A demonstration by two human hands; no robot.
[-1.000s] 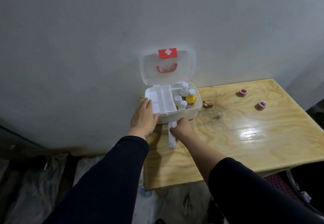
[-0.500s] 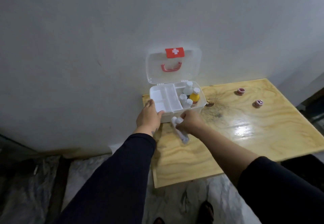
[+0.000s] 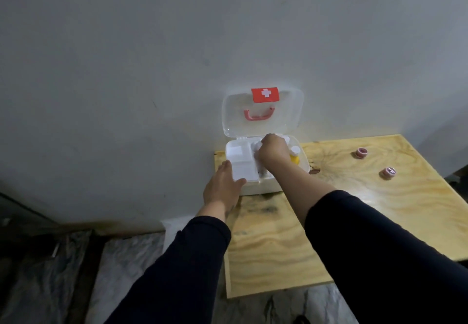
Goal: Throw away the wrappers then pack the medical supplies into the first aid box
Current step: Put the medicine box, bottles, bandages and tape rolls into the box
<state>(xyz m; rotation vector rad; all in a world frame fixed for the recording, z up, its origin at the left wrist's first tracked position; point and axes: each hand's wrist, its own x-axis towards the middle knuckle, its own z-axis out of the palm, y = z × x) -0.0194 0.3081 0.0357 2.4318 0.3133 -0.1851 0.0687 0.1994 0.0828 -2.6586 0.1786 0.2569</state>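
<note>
While my left hand (image 3: 222, 187) lay flat against the open box (image 3: 255, 187), my right hand (image 3: 272, 150), closed on something white, covered its bottles; two tape rolls (image 3: 361, 152) sat well apart on the table (image 3: 354, 222).

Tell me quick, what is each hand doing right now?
Left hand: open, flat against the first aid box, holding nothing.
Right hand: closed inside the box, seemingly around a white tube, mostly hidden.

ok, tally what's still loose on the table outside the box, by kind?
Pink tape rolls: 2
Small brown object beside the first aid box: 1
Total: 3
</note>
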